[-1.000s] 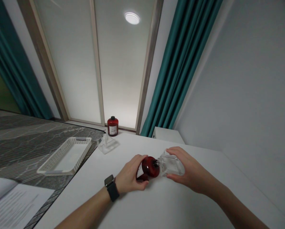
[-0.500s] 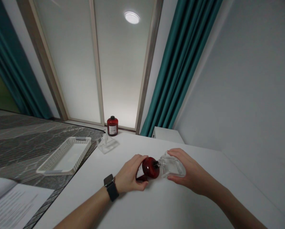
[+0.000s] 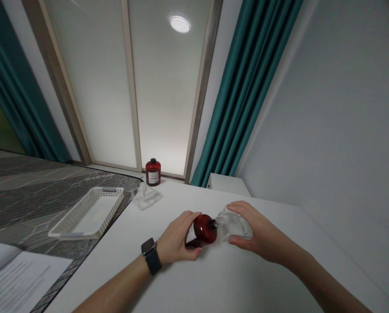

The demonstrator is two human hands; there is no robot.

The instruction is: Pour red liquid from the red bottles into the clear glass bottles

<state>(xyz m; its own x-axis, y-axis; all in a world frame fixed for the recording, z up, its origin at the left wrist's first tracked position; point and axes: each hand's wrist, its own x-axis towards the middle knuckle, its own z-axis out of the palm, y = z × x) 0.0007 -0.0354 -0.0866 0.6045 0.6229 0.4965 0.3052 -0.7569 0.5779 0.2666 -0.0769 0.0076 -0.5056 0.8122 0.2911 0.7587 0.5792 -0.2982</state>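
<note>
My left hand [image 3: 181, 237], with a dark watch on its wrist, is wrapped round a dark red bottle [image 3: 207, 229] that has a white label. The bottle is tilted with its neck towards the right. A clear glass bottle [image 3: 234, 225] lies sideways in my right hand [image 3: 256, 230], its mouth facing the red bottle's neck. The two necks meet or nearly meet; I cannot tell whether they touch. Both are held over the white table [image 3: 214, 282]. Any liquid passing between them is too small to make out.
A second red bottle [image 3: 153, 172] with a black cap stands upright at the table's far corner. Before it lies a clear, flat object [image 3: 146, 195], perhaps a stopper on a tray. To the left are a white perforated basket [image 3: 55, 231] and an open booklet [image 3: 28, 278].
My right hand and the clear glass bottle have shifted very slightly up and left. My left hand and the red bottle stay almost where they were.
</note>
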